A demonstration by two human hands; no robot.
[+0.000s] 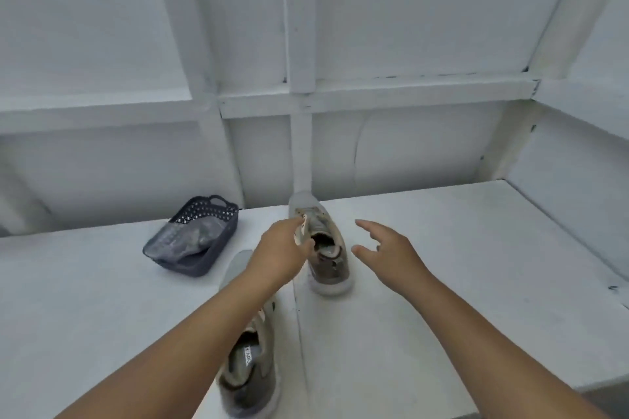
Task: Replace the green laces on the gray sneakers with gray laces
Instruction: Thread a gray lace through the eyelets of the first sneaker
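Observation:
Two gray sneakers stand on a white table [442,265]. The far sneaker [328,262] points away from me near the back edge. The near sneaker [248,374] lies under my left forearm, with its heel toward me. My left hand [282,255] reaches over the far sneaker's left side, and its fingers touch the tongue or upper near the opening. My right hand [388,252] hovers just right of that sneaker with fingers spread and loosely bent, holding nothing. I see no laces on either shoe.
A dark perforated plastic basket [218,218] stands at the back left of the table with a clear bag [183,236] of grayish material lying in it. White walls and ledges enclose the table behind and at the right.

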